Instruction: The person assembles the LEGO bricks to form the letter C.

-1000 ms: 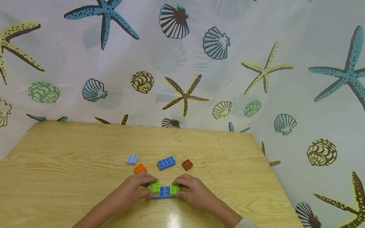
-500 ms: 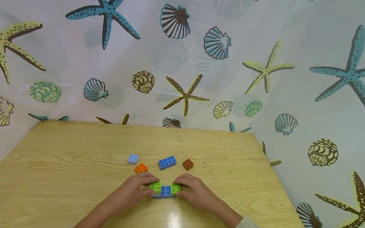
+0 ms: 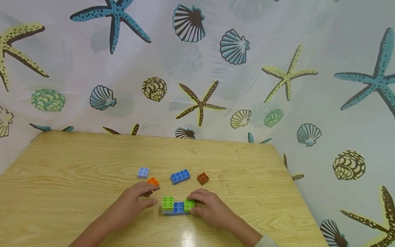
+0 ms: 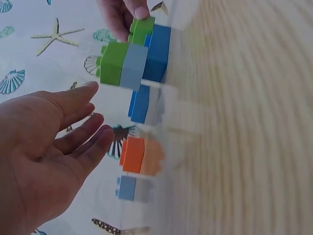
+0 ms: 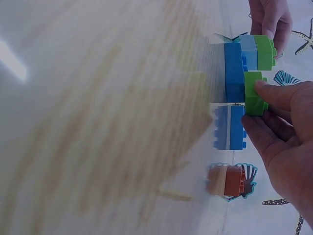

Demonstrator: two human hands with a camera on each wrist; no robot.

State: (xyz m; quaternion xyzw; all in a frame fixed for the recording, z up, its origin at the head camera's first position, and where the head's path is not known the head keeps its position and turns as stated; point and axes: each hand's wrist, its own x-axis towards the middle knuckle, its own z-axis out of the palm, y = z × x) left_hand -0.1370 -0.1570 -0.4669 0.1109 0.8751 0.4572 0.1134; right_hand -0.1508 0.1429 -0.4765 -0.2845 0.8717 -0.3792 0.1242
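Observation:
A small stack stands on the table in front of me, with a long blue building brick (image 3: 178, 208) at the bottom. On its left end is a light blue brick (image 4: 133, 66), topped by a green brick (image 3: 168, 202). A second green brick (image 3: 188, 204) sits on the right end, and my right hand (image 3: 210, 207) pinches it between thumb and fingers. My left hand (image 3: 131, 203) is apart from the stack, just to its left, holding nothing, with fingers loosely bent. Its fingertips partly cover an orange brick (image 3: 153, 181) in the head view.
Behind the stack lie a light blue square brick (image 3: 143, 172), a long blue brick (image 3: 180, 176) and a brown square brick (image 3: 202, 178). A curtain (image 3: 197, 68) printed with shells and starfish hangs along the back and right of the wooden table (image 3: 92, 154).
My left hand has let go of the left green brick and drawn back to the left. The right hand keeps its pinch and the stack has stayed in place.

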